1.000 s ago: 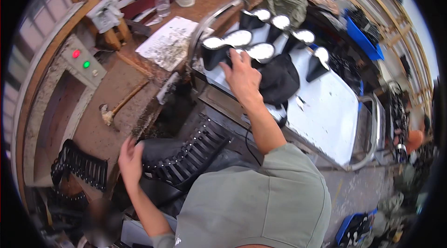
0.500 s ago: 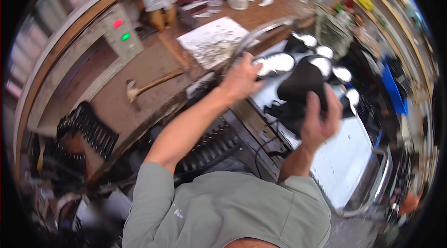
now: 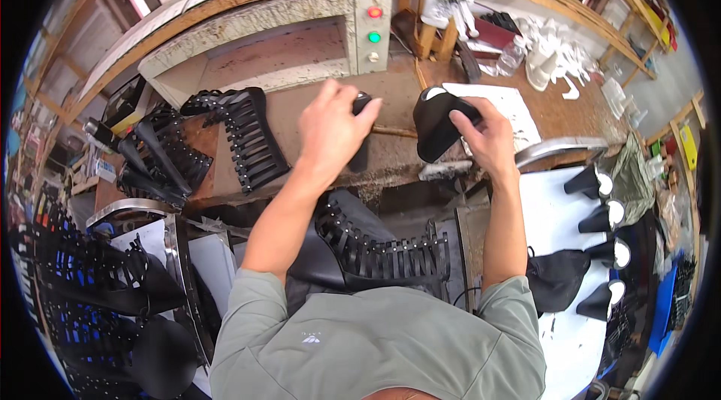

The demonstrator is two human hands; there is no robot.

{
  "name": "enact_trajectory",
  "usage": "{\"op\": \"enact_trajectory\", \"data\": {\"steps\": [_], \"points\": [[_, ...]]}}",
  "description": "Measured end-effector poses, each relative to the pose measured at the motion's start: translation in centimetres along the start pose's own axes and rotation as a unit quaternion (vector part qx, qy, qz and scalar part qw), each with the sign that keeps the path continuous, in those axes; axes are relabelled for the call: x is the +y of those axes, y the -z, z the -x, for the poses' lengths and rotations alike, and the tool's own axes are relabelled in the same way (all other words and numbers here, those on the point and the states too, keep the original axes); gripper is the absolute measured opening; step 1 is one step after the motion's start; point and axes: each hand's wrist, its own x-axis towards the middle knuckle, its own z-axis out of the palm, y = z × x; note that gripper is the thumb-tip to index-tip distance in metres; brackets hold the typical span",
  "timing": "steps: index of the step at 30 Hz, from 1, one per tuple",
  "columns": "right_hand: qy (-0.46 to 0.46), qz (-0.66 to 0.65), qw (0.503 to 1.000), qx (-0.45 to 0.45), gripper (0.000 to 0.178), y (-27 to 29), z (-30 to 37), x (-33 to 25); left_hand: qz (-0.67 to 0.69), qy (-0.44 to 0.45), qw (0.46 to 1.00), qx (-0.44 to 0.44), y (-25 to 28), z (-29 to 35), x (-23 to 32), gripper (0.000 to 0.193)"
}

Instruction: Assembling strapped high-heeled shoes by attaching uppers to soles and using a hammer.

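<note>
My left hand (image 3: 327,129) is raised over the bench, its thumb and fingers closed around a narrow black piece (image 3: 360,148) seen edge-on and partly hidden. To its right, my right hand (image 3: 490,133) grips a black shoe heel (image 3: 433,129), broad and tapered, with a pale patch at its top; thumb on the near face. The two pieces are apart. A wooden hammer handle (image 3: 396,132) shows on the bench between them. Below my hands, a black strappy boot (image 3: 375,257) with metal studs lies across my lap.
Several black heels with white ends (image 3: 601,216) and a black cloth-like piece (image 3: 557,280) lie on the white board (image 3: 552,208) at right. Strappy black uppers (image 3: 251,137) rest on the bench, left. Behind stands a cream machine housing (image 3: 248,47) with lit buttons. More boots (image 3: 150,280) hang lower left.
My view has swung left from the white board to the bench. Both hands have left the heels on the board and now hold black pieces above the bench.
</note>
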Motion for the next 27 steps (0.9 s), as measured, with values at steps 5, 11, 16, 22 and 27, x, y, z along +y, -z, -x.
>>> {"op": "enact_trajectory", "data": {"steps": [5,11,16,22,27], "points": [[0.106,0.231,0.967,-0.008,0.031,-1.2,-3.7,4.6,-0.017,-0.027,0.999,-0.039,-6.9,-4.0,2.0,0.035],[0.054,0.421,0.904,0.054,0.047,-3.0,-0.1,4.6,0.212,-0.05,0.961,-0.171,-15.0,-2.4,1.8,0.036],[-0.01,0.248,0.968,0.019,0.082,-5.9,-1.5,1.9,0.365,-0.002,0.918,-0.153,-9.8,2.6,-2.7,0.041],[0.005,0.207,0.977,-0.05,0.054,-8.5,-6.5,3.0,0.238,0.191,0.89,-0.338,0.2,13.9,-14.3,0.036],[0.111,0.066,0.991,-0.022,0.044,-10.5,-5.3,-0.8,0.078,0.314,0.894,-0.31,1.1,23.7,-22.1,0.048]]}}
